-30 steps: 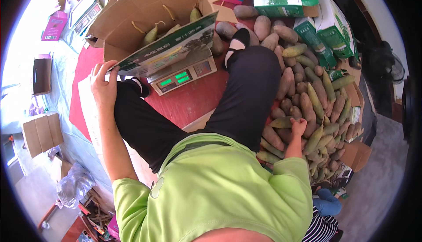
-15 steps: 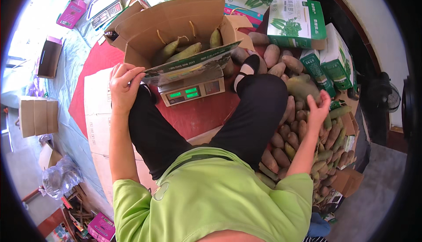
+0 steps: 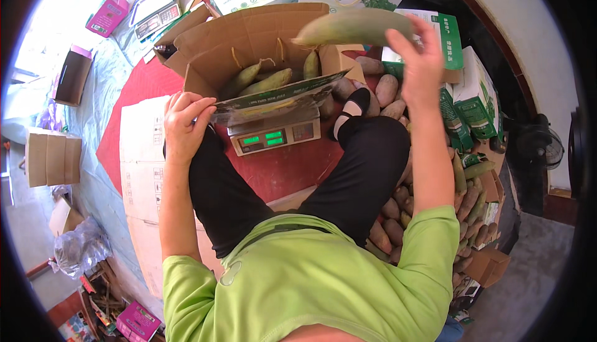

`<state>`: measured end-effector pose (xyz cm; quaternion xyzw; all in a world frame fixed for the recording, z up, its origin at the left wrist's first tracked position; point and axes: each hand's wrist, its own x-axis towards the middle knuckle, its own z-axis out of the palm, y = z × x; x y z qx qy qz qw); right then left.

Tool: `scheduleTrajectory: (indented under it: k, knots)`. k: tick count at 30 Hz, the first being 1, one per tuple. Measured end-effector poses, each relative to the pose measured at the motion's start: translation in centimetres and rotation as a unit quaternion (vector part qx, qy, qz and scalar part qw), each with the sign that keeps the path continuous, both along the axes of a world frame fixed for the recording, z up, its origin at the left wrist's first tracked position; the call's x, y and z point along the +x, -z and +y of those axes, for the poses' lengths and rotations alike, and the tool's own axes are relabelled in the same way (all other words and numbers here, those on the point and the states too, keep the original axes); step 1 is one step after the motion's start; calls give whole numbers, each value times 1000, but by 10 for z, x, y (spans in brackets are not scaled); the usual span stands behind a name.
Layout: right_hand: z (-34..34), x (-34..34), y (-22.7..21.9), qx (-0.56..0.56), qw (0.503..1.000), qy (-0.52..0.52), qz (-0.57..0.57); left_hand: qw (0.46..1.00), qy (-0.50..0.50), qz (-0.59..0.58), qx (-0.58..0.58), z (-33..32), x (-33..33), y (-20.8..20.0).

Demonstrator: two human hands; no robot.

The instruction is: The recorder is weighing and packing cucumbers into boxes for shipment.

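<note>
fruit (image 3: 354, 26), long and green, sits lifted in the right hand (image 3: 423, 62) at about one o'clock, the fingers closed round its right end. it hangs over the open carton (image 3: 249, 37), above the rim and not yet inside. the left hand (image 3: 185, 123), at about ten o'clock, is closed on the near flap (image 3: 273, 98) of the carton, holding it folded down.

the carton stands on a scale (image 3: 275, 135) with a green lit display, just past the knees. inside the carton lie a few green fruits (image 3: 264, 81), leaning against the left and back walls; much of the cardboard wall shows bare above them, so the carton looks only partly filled.

at three to four o'clock, beside the right leg, a heap (image 3: 463, 193) of brown and green fruits runs along the floor, with more brownish ones at twelve o'clock near the foot. it is a large heap next to the few in the carton, so by my reading most of the filling is left to do.

green-and-white printed boxes (image 3: 472, 102) stand stacked at one to two o'clock. flat cardboard (image 3: 142, 174) lies at nine o'clock beside the left leg, on a red mat (image 3: 134, 99).
</note>
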<state>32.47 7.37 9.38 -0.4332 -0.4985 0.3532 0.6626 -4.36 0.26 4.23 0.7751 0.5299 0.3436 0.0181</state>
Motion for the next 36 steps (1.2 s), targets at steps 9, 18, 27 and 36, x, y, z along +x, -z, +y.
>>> scheduleTrajectory:
  k: [9,18,27,36]
  knots:
    - [6,30,67,-124,986,-58,-100,1000,-17,6,-1,0,1,3]
    - [-104,186,248,-322,937,77,-109,999,-29,13,6,2,6,1]
    - [-248,166,335,-539,827,155,-43,999,-36,-1,2,-1,2,-1]
    - [-263,143,398,-504,837,89,-195,998,-50,-38,3,1,-4,7]
